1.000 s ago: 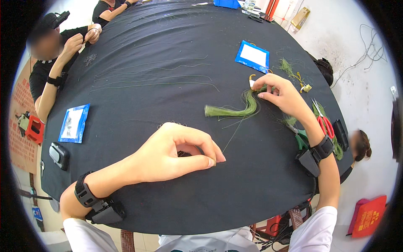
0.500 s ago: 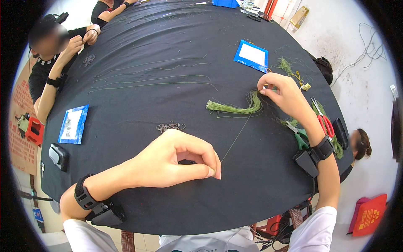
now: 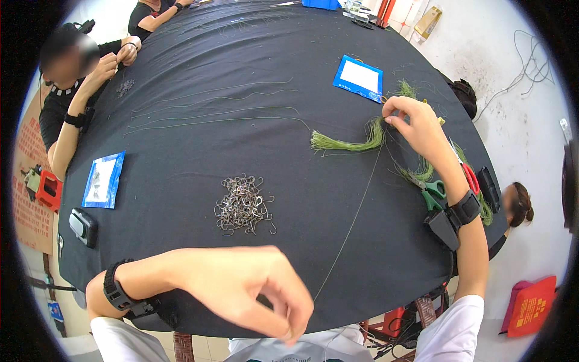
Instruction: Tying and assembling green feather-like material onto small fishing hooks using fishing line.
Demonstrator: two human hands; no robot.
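My right hand [image 3: 416,123] pinches one end of a green bundle of thin line [image 3: 350,142], whose loose tail spreads to the left over the black cloth. A single strand [image 3: 351,226] runs taut from near the bundle down to my left hand [image 3: 259,289]. That hand, near the table's front edge, has thumb and forefinger pinched on the strand; its very end is hidden. Between the hands and to the left lies a heap of small metal hooks [image 3: 244,205]. Several single green strands [image 3: 223,120] lie stretched side by side farther back.
Green-handled scissors [image 3: 431,194] and red-handled scissors [image 3: 470,178] lie by my right forearm. A blue packet [image 3: 359,78] is beyond my right hand; another packet [image 3: 104,181] lies left, near a black-grey device [image 3: 83,227]. Co-workers' hands [image 3: 117,60] are at the far left.
My left hand has moved down toward me, lengthening the strand and uncovering the heap of hooks. My right hand has shifted slightly up and right with the bundle.
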